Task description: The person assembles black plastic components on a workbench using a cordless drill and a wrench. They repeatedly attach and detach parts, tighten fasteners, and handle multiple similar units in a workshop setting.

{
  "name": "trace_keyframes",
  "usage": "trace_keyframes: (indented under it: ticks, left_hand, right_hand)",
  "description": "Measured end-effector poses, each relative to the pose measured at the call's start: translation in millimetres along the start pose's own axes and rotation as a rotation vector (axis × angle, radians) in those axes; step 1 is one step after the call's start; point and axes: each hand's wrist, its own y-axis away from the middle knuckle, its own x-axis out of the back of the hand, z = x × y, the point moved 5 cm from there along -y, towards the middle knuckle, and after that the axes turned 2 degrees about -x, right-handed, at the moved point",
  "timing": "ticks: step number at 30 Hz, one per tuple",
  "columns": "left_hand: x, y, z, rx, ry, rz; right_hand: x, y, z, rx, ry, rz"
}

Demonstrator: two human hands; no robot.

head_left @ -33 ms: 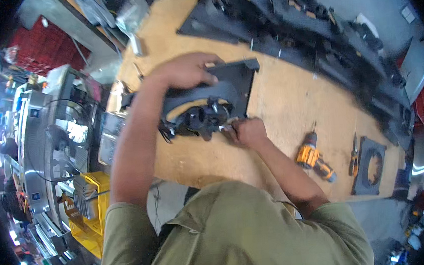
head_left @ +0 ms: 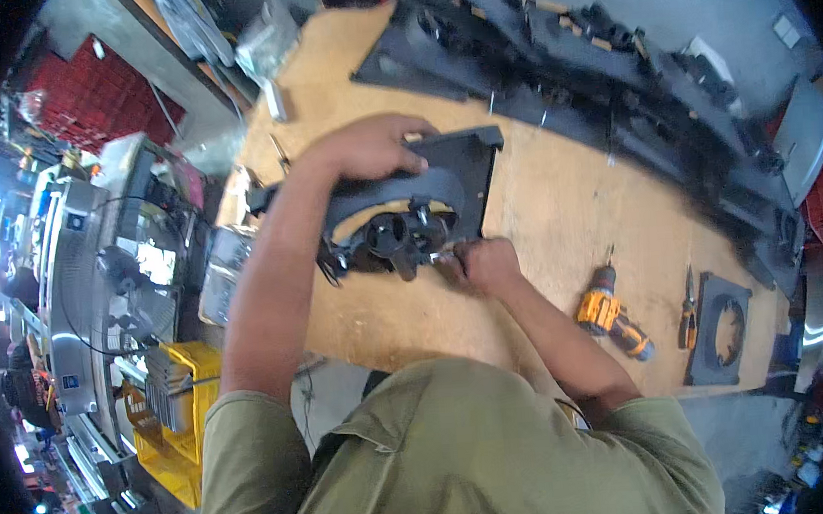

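Note:
A black panel [head_left: 478,179] with a large round opening lies on the wooden table in front of me. My left hand [head_left: 384,148] reaches over it and grips its far edge, fingers curled. Across the opening's near side sits a dark mechanism [head_left: 386,235] with a round, cup-like part and short wires at its left end. At the panel's near right corner my right hand [head_left: 488,265] is closed, its fingertips against the mechanism beside a small shiny bit. What those fingers pinch is hidden.
On the wooden table [head_left: 541,189], an orange-and-black cordless drill [head_left: 601,308] lies to the right. Beyond it are an orange-handled screwdriver [head_left: 689,317] and a black plate with a round hole [head_left: 704,350]. Black panels [head_left: 515,104] line the far side. A yellow crate [head_left: 187,420] stands lower left.
The whole view has shifted slightly, so the table and panel appear a little lower. Both hands keep their places on the panel and mechanism.

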Motion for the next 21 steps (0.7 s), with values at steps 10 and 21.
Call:
trace_keyframes:
  ticks: [10, 21]
  left_hand:
    - [21, 66, -15, 0.387, -0.357, 0.124]
    - [17, 83, -13, 0.508, -0.241, 0.387]
  right_hand:
    - [-11, 35, 33, -0.091, -0.162, 0.080]
    - [-66, 60, -10, -0.040, -0.865, -0.009]
